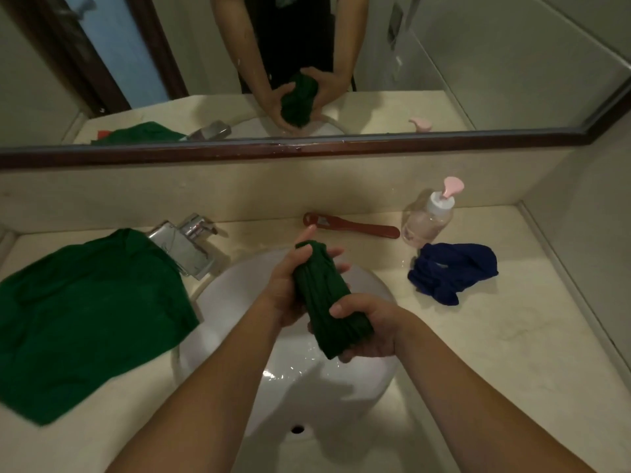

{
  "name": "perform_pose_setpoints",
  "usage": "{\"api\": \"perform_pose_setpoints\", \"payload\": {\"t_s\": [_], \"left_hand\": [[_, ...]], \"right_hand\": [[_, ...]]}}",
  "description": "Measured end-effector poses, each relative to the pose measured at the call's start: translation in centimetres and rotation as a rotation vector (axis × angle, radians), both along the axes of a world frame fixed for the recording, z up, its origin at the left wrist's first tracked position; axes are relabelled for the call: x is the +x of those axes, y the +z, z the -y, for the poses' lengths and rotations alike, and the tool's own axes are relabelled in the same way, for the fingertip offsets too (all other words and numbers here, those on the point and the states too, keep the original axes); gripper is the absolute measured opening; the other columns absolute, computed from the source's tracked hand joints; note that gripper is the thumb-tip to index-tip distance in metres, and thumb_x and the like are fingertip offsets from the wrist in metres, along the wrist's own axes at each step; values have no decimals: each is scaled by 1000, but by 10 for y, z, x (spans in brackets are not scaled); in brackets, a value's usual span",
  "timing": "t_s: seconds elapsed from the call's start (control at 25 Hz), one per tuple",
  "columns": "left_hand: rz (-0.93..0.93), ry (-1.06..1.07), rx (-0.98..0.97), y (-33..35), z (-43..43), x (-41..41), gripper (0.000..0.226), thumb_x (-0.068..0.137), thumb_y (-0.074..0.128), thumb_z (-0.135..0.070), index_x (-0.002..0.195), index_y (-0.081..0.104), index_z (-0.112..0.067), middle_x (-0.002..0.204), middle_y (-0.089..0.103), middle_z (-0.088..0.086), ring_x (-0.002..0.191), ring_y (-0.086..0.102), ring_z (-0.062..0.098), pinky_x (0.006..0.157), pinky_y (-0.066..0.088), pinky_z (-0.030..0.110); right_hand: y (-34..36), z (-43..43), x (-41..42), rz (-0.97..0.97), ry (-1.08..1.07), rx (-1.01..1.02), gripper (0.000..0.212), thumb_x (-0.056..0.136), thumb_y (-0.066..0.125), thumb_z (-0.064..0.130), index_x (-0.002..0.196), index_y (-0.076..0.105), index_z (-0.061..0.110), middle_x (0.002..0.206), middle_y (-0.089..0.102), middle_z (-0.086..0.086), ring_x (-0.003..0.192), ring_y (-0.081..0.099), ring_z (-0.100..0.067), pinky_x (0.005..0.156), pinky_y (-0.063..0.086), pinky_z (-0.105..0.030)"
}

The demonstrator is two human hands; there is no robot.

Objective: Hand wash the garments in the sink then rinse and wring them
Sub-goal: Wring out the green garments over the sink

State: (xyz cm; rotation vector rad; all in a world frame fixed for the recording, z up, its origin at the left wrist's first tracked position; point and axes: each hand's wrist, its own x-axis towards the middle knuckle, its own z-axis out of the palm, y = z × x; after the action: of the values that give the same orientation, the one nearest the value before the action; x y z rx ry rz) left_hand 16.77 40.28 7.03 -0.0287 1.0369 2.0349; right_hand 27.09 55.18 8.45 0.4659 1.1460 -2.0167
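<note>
A dark green garment (324, 295) is rolled into a thick bundle above the white sink (239, 295). My left hand (290, 285) grips its far end, fingers wrapped round the cloth. My right hand (368, 326) grips the near end from the right. A little water glistens in the sink bowl below. A second green garment (85, 319) lies spread on the counter at the left, partly over the sink's rim. A blue garment (450, 271) lies crumpled on the counter at the right.
A chrome tap (184, 244) stands behind the sink at the left. A red brush (348, 227) and a clear pump bottle (430, 213) with a pink top sit by the back wall. A mirror (444, 63) hangs above the beige counter (495, 353).
</note>
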Motion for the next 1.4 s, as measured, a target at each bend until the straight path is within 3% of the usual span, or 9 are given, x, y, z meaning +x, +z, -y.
{"api": "perform_pose_setpoints", "payload": {"t_s": [0.12,0.24,0.44,0.64,0.76,0.96,1.16,1.32,1.4], "left_hand": [[-62,49,-269,8,1,-9,33,71,77,-30,99,68,-15,86,61,11,73,66,24,68,58,37],[-123,-49,-475,6,3,-10,24,80,81,-29,90,65,-15,83,63,9,75,66,23,64,55,34],[-59,89,-827,-15,-15,-17,15,81,72,-17,90,64,-8,93,69,14,80,66,28,63,53,36],[-146,299,-1056,-24,-26,-18,9,88,63,-17,90,62,-8,85,65,10,74,60,27,64,48,33],[-138,328,-1056,-26,-17,-21,16,88,69,-24,95,63,-10,91,67,9,83,64,26,73,54,35],[-17,48,-829,-1,-6,-22,72,77,73,-65,120,48,-14,112,61,10,101,63,29,87,57,45],[-365,-113,-452,26,28,-44,35,81,70,-44,108,69,-22,107,72,3,106,67,25,82,55,30],[-306,-20,-310,4,31,-33,72,65,83,-54,128,67,-22,125,65,14,115,63,34,91,56,41],[-201,-40,-270,1,27,-27,71,64,85,-48,127,66,-20,122,68,16,112,66,38,93,56,48]], "right_hand": [[9,-1,-1,52,12,55,65,74,83,28,130,58,9,106,66,-12,85,66,-23,59,50,-27],[28,8,-15,-14,250,456,63,79,87,25,130,52,13,107,63,-11,86,64,-21,67,53,-31],[20,48,-50,-42,464,1225,115,83,83,17,156,-6,20,107,61,-14,91,69,-28,76,63,-37],[-29,59,-37,-479,387,1586,55,96,61,21,138,26,14,104,63,-13,87,63,-31,77,58,-46],[-32,56,-36,-441,272,1429,51,86,73,22,128,43,17,108,60,-7,87,61,-23,73,56,-39],[-15,45,-28,-80,-118,789,54,81,82,24,126,52,21,107,68,-7,87,73,-26,59,58,-32],[-6,28,-17,-62,-360,135,47,91,61,29,135,54,14,99,74,-11,83,69,-27,47,44,-27],[-2,38,-12,58,-252,-28,57,81,60,36,130,57,7,93,70,-11,73,69,-28,44,42,-23],[-8,41,-9,88,-222,-42,64,77,64,41,130,59,5,95,68,-11,72,69,-28,43,41,-22]]}}
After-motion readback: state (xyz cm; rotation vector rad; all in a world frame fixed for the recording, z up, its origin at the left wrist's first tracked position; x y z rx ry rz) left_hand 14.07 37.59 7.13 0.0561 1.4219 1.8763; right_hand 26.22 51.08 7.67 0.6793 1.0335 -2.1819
